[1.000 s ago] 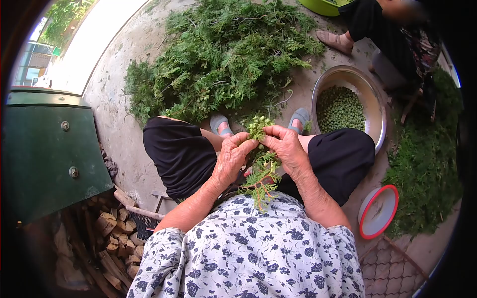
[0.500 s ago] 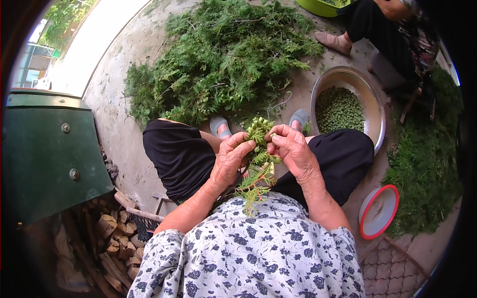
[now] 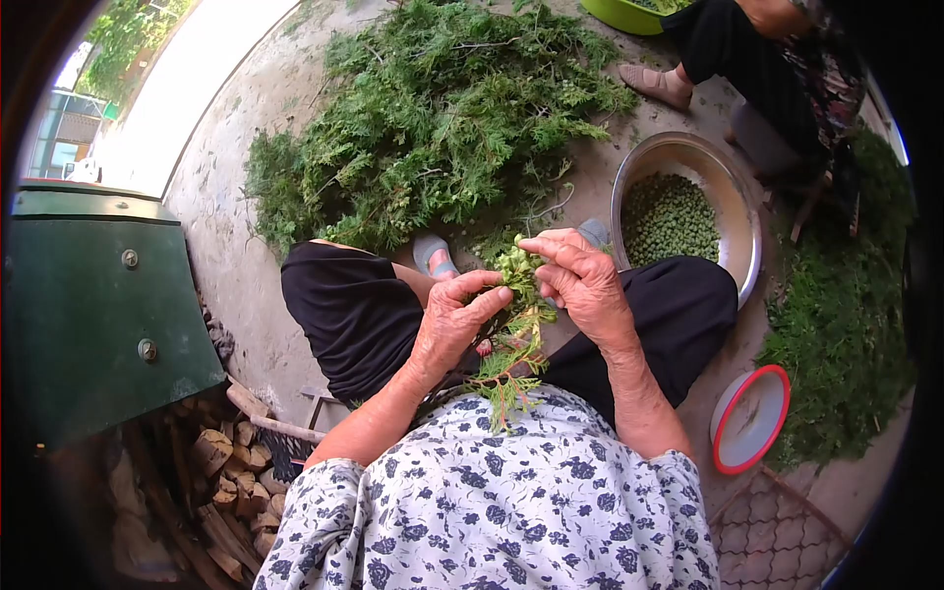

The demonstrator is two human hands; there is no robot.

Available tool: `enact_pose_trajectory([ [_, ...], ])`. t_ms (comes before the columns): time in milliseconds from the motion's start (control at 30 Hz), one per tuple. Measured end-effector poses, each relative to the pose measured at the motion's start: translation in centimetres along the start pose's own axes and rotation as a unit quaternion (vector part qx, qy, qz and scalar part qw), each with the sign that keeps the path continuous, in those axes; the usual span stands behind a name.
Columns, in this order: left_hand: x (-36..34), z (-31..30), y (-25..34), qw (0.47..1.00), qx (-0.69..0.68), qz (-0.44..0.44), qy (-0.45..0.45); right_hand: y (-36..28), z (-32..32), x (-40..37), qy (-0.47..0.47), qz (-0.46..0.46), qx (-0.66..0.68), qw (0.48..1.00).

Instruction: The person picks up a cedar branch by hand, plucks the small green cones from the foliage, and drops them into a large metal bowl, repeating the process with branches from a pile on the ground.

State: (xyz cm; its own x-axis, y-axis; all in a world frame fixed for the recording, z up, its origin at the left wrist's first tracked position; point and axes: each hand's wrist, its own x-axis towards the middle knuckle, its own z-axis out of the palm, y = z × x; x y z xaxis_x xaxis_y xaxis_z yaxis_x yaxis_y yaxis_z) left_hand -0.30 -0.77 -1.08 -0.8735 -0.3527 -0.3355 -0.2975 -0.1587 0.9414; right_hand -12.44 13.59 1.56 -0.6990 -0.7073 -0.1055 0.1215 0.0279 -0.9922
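My left hand (image 3: 454, 317) pinches a leafy evergreen sprig (image 3: 509, 379) between thumb and fingers, over my lap. A cluster of small green cones (image 3: 514, 264) sits at the sprig's upper end, and feathery green leaves hang down towards my shirt. Against the right side of that cluster is my right hand (image 3: 587, 295), its fingers bent and closed on a green cone (image 3: 520, 239) at the top; the thumb side is partly hidden. To the right of my knee, a wide metal basin (image 3: 744, 241) holds many loose green cones (image 3: 672, 221).
A large heap of evergreen branches (image 3: 442, 128) lies ahead. Another person (image 3: 728, 44) sits at upper right by a green tub (image 3: 624, 14). More branches (image 3: 836, 334) and a red-rimmed bowl (image 3: 723, 433) are at right. Firewood (image 3: 236, 472) and a green metal box (image 3: 108, 305) stand left.
My right hand has shifted slightly up and left, from holding a small cone beside the sprig to the top of the cone cluster. My left hand keeps the sprig almost in place.
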Motion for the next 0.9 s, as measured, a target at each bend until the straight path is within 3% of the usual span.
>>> enact_pose_trajectory([
  [167,0.0,0.5,1.4,0.997,-0.052,-0.043,-0.028,0.8,-0.4,0.4,-0.022,-0.015,0.009,1.000],
  [267,0.6,0.6,2.1,0.999,0.000,-0.008,-0.044,0.8,-1.2,0.5,-0.021,0.007,0.001,1.000],
  [367,1.7,1.6,3.0,0.998,0.040,0.028,-0.049,0.8,-2.1,0.6,0.011,-0.032,-0.019,0.999],
  [500,2.8,3.7,5.0,0.997,-0.032,-0.021,-0.072,-0.1,-3.2,0.4,0.071,-0.016,-0.042,0.996],
  [600,3.7,5.0,5.9,0.996,-0.018,0.020,-0.085,-1.0,-3.8,-0.1,0.128,-0.079,-0.104,0.983],
  [667,3.8,5.7,7.3,0.992,0.084,0.044,-0.085,-1.3,-3.9,-0.2,0.192,-0.138,-0.158,0.959],
  [833,3.0,6.5,7.4,0.989,0.110,0.060,-0.078,-1.2,-9.7,-0.2,0.338,-0.135,-0.223,0.904],
  [900,3.1,6.5,6.6,0.979,0.134,0.139,-0.063,-1.5,-12.5,-0.5,0.377,-0.119,-0.279,0.875],
])
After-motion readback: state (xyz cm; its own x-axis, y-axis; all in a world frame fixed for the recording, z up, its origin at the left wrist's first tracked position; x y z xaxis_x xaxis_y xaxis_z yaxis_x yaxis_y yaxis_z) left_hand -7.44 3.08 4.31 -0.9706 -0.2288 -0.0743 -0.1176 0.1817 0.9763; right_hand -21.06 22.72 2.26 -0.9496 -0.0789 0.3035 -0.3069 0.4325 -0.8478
